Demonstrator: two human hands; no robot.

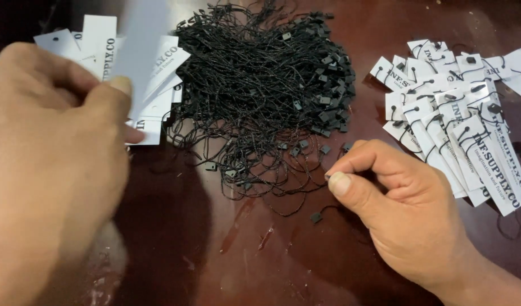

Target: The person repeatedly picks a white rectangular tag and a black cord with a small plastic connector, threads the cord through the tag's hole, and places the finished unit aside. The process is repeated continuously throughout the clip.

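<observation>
- While a blurred white tag [139, 51] is pinched in the left hand [56, 170] left of the black string heap [260, 96], more white tags [158, 79] lie beneath.
- A single black string [323, 212] is pinched in the right hand [402, 209], its grip pressed together, just below the heap.
- Strung tags [458, 130] are piled right of the heap on the counter [243, 266].

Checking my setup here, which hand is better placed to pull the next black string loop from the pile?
Probably the right hand: its pinched fingertips sit at the edge of the black string pile. The left hand is occupied holding a white paper tag.
</observation>
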